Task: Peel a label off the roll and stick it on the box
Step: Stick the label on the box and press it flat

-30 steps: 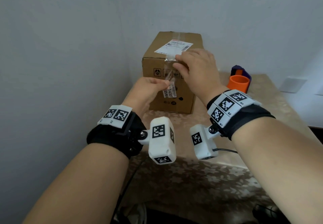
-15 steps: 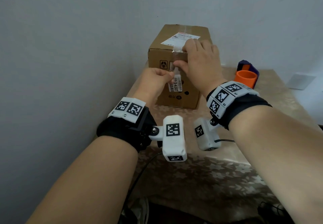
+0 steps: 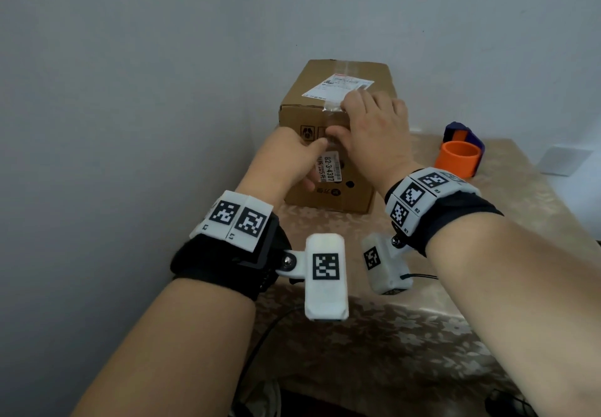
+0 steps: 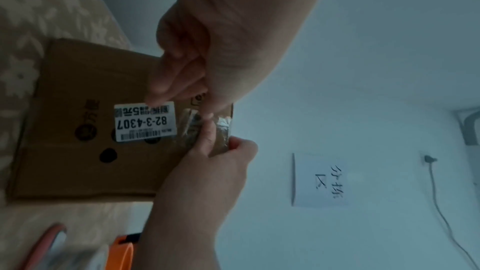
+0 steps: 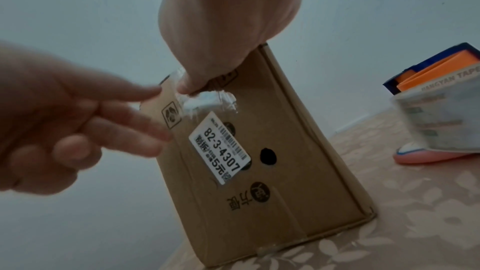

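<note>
**Clear strip pressed over the box edge**

The worktop (image 3: 422,335) wears a beige cloth with a pale flower pattern and stands in a corner of plain grey-white walls. In the left wrist view a sheet of paper (image 4: 320,180) with handwritten characters hangs on the wall, and a cable (image 4: 439,198) runs from a socket beside it. Near the worktop's right rear sits an orange tape roll (image 3: 459,159) in a blue dispenser, well apart from the cardboard box (image 3: 338,117), which stands upright at the back near the wall corner. The box carries a white shipping label (image 3: 338,86) on top and a smaller printed sticker (image 5: 220,147) on its front face.

A clear, crinkled strip of label (image 5: 207,100) lies over the box's top front edge and down the front, just above the sticker. The right hand (image 3: 374,130) lies over that edge, its thumb pressing the strip against the front face and its fingers spread flat on top. The left hand (image 3: 286,160) hovers just beside the front face with its fingers loosely extended toward the strip; whether a fingertip touches it cannot be told.

Compared with half a second ago, the left hand no longer pinches the strip's lower end, and the right hand has settled flatter over the edge. The box and tape roll have not moved.
</note>
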A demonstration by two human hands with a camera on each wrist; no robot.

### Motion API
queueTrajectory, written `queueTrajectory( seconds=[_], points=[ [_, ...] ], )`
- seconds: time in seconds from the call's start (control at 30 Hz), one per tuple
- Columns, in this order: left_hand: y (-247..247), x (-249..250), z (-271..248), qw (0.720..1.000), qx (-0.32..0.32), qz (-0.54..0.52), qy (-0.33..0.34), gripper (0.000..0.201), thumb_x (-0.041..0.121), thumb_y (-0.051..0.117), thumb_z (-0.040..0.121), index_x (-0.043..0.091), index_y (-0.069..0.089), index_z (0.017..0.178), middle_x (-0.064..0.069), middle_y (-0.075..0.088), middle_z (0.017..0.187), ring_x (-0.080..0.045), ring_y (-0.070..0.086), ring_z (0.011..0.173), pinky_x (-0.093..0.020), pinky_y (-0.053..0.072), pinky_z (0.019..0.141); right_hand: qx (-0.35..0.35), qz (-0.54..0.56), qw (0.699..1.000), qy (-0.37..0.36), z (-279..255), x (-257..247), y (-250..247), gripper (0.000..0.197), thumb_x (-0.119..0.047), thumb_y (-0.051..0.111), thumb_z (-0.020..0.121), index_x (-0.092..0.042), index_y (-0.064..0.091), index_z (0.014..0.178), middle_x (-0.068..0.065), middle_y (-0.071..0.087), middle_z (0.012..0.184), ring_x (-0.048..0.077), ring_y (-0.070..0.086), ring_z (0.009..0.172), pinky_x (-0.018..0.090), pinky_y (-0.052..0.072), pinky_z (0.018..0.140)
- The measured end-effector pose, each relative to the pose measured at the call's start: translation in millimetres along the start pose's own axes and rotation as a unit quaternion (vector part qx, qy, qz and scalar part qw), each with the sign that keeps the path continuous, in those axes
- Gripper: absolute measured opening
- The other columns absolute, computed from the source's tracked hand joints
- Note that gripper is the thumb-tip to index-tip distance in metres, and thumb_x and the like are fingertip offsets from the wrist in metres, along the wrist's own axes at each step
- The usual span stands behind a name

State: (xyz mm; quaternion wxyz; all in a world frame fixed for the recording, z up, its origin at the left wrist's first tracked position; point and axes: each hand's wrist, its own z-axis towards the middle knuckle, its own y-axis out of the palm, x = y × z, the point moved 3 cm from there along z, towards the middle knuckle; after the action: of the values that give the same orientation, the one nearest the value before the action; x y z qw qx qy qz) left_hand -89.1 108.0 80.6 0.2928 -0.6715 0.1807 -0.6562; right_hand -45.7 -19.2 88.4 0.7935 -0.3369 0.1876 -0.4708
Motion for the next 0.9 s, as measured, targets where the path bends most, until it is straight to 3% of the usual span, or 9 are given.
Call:
queueTrajectory(
  seconds=[0.07,0.17,0.23,0.27,0.37,0.43,0.6,0.7,0.9],
  points=[
    [-1,-8,1,1.000,0.007,0.012,-0.019,0.037,0.038,0.046,0.095,0.008,0.065,0.084,-0.001,0.069,0.065,-0.009,0.057,0.044,-0.018,0.040,0.043,-0.017,0.011,1.000,-0.006,0,2,-2,0.033,-0.037,0.055,0.087,-0.008,0.054,0.104,0.010,0.063,0.104,0.032,0.056,0.098,0.042,0.038,0.086],
    [-9,-11,2,0.989,0.140,0.015,0.053,0.027,0.036,0.052,0.092,0.011,0.063,0.094,-0.001,0.065,0.084,-0.017,0.063,0.075,-0.033,0.054,0.073,-0.028,0.024,0.999,-0.014,0,6,-4,0.027,-0.032,0.051,0.091,-0.010,0.054,0.106,0.008,0.064,0.106,0.030,0.055,0.100,0.040,0.037,0.088],
    [-10,-4,-1,0.953,0.249,0.071,0.154,0.029,0.032,0.056,0.089,0.014,0.057,0.112,-0.007,0.054,0.111,-0.023,0.054,0.102,-0.039,0.046,0.090,-0.027,0.042,0.999,-0.013,0,8,-5,0.024,-0.030,0.050,0.091,-0.010,0.055,0.106,0.007,0.065,0.104,0.029,0.056,0.100,0.039,0.036,0.089],
    [-9,0,-1,0.936,0.271,0.118,0.193,0.036,0.032,0.057,0.089,0.016,0.053,0.121,-0.009,0.048,0.123,-0.025,0.048,0.113,-0.040,0.039,0.097,-0.029,0.053,0.998,-0.012,-1,10,-6,0.023,-0.028,0.050,0.092,-0.011,0.056,0.106,0.006,0.065,0.103,0.029,0.056,0.100,0.039,0.036,0.090],
    [-4,8,11,0.912,0.216,0.256,0.238,0.045,0.039,0.050,0.092,0.027,0.044,0.135,-0.004,0.037,0.146,-0.028,0.031,0.134,-0.047,0.020,0.109,-0.045,0.082,0.995,-0.018,0,20,-6,0.026,-0.028,0.048,0.093,-0.016,0.056,0.115,0.003,0.066,0.111,0.026,0.055,0.110,0.038,0.031,0.098],
    [-6,7,24,0.908,0.184,0.277,0.253,0.041,0.045,0.046,0.093,0.030,0.048,0.131,0.001,0.046,0.141,-0.025,0.035,0.133,-0.045,0.016,0.110,-0.058,0.087,0.994,-0.018,2,24,-7,0.031,-0.031,0.046,0.094,-0.017,0.054,0.121,0.002,0.065,0.117,0.024,0.052,0.116,0.037,0.026,0.102],
    [-12,7,38,0.904,0.192,0.250,0.287,0.034,0.047,0.051,0.089,0.028,0.059,0.116,0.002,0.056,0.121,-0.024,0.045,0.118,-0.042,0.021,0.101,-0.021,0.071,0.997,0.012,-1,14,1,0.029,-0.031,0.048,0.093,-0.017,0.055,0.117,0.002,0.062,0.118,0.026,0.052,0.114,0.037,0.025,0.096],
    [-9,-2,43,0.896,0.193,0.261,0.304,0.040,0.047,0.055,0.086,0.028,0.055,0.121,0.000,0.053,0.125,-0.025,0.043,0.120,-0.042,0.022,0.100,0.024,0.042,0.998,0.034,-8,10,10,0.034,-0.034,0.053,0.089,-0.016,0.055,0.118,0.007,0.059,0.122,0.029,0.051,0.116,0.038,0.020,0.100],
    [5,-25,45,0.876,0.196,0.303,0.319,0.072,0.050,0.063,0.077,0.027,0.035,0.139,-0.002,0.041,0.142,-0.022,0.027,0.129,-0.050,0.022,0.104,-0.001,-0.039,0.999,0.006,-25,13,20,0.079,-0.052,0.064,0.072,-0.017,0.037,0.137,0.011,0.049,0.134,0.031,0.039,0.130,0.055,0.020,0.110]
  ],
)
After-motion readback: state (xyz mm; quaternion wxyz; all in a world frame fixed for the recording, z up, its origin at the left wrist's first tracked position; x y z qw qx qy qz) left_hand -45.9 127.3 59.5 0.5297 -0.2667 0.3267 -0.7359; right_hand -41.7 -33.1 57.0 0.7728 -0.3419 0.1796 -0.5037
